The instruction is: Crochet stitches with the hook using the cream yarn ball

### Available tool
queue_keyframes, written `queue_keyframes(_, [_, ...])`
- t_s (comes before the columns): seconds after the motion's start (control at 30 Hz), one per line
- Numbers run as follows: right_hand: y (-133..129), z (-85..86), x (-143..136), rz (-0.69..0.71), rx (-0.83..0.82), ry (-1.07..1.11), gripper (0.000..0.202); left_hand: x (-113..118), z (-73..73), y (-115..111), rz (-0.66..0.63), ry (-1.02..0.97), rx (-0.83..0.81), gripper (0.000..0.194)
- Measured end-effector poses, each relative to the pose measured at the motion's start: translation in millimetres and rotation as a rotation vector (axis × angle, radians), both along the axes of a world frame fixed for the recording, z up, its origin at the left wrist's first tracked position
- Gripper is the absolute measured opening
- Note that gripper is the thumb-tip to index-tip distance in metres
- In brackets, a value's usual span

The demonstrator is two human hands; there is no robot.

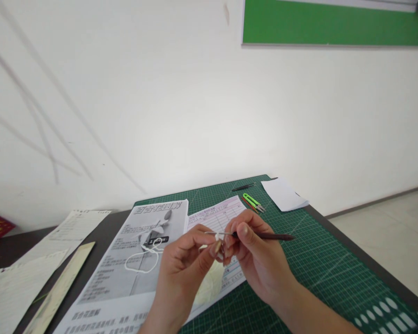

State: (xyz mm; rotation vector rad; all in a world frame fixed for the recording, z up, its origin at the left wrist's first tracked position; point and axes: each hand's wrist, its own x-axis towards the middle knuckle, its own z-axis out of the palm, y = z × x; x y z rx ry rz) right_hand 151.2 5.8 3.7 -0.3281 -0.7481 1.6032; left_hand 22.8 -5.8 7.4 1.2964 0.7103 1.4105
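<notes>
From where I stand, the person's left hand (181,269) has thumb and fingers pinched on some white yarn (142,272), part of which loops over a printed sheet (121,266). The right hand (259,257) grips a dark-handled hook (277,236), its metal shaft at the left fingertips. Both are above the green mat (320,273), with green snips (252,201) lying beyond the right hand.

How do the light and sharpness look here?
In the head view, the wall is brightest around its middle; soft grey streaks, apparently shadows, cross its left; the printed sheet's small text looks smeared; detail between left hand and right hand is soft.
</notes>
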Motion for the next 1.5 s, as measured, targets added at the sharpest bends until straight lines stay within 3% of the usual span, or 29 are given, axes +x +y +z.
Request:
queue_keyframes(0.37, [3, -2.8, -1, -0.043, 0.006, -0.039, 0.017, -2, 2.4, 0, 0.061, 0.104, 0.046, 0.011])
queue_keyframes(0.53, [3, -5.5, 0, -0.176, 0.109, -0.277, 0.013, -4, -2.4, 1, 0.106, 0.11, 0.045, 0.015])
queue_keyframes(0.73, [5, -9.0, -2, -0.313, 0.104, -0.45, 0.012, -2, 2.5, 0, 0.305, 0.557, 0.436, 0.027])
queue_keyframes(0.87, [7, -9.2, -5, -0.235, 0.045, -0.422, 0.013, 0, -4.0, 0, 0.407, 0.701, 0.668, 0.035])
queue_keyframes(1.0, [10, -11.8, -4, -0.203, 0.006, -0.419, 0.011, -2, -9.8, 1, 0.415, 0.781, 0.75, 0.037])
queue_keyframes(1.1, [14, -15.6, -1, -0.232, 0.046, -0.422, 0.008, -7, -8.7, 4, 0.421, 0.776, 0.621, 0.028])
queue_keyframes(1.27, [19, -15.6, 4, -0.309, 0.038, -0.368, 0.007, -21, -4.1, 13, 0.397, 0.738, 0.148, 0.017])
queue_keyframes(1.4, [19, -12.3, 7, -0.394, 0.112, -0.378, 0.006, -33, 2.3, 21, 0.309, 0.841, 0.124, 0.015])
queue_keyframes(1.5, [18, -11.6, 7, -0.361, 0.087, -0.301, 0.004, -41, 6.2, 26, 0.299, 0.892, 0.099, 0.017])
